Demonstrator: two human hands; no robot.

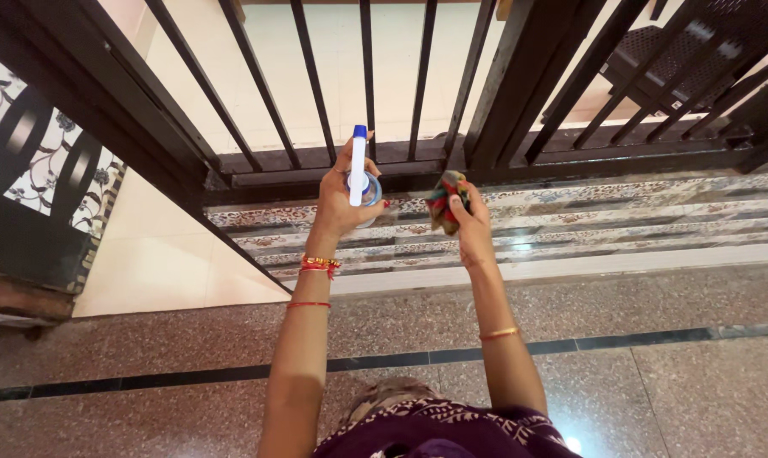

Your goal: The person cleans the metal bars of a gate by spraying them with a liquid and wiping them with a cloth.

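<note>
Lower centre of the frame: my dark patterned garment (439, 424) over a polished, speckled granite floor (655, 373) crossed by a thin black inlay strip (189, 373). Mid-frame, both forearms reach forward, the hands near each other but not touching. My left hand (337, 199) is clamped round a small white spray bottle (358, 170) with a blue cap, held upright with the cap uppermost; red and gold bangles (319, 265) circle that wrist. My right hand (471, 222) is closed on a crumpled multicoloured cloth (443, 199), soft and bunched, at the same height just right of the bottle. Both sit at frame centre, short of the bars. Beyond them, glossy floral-patterned tile steps (622, 216) run across the right half. Upper frame: a dark metal gate (316, 157) of slim straight bars, smooth and matte. As I judge it, the work is barely begun: bottle and cloth are raised, no wet patch or wiped streak shows on the bars, and nearly all the gate remains.
</note>
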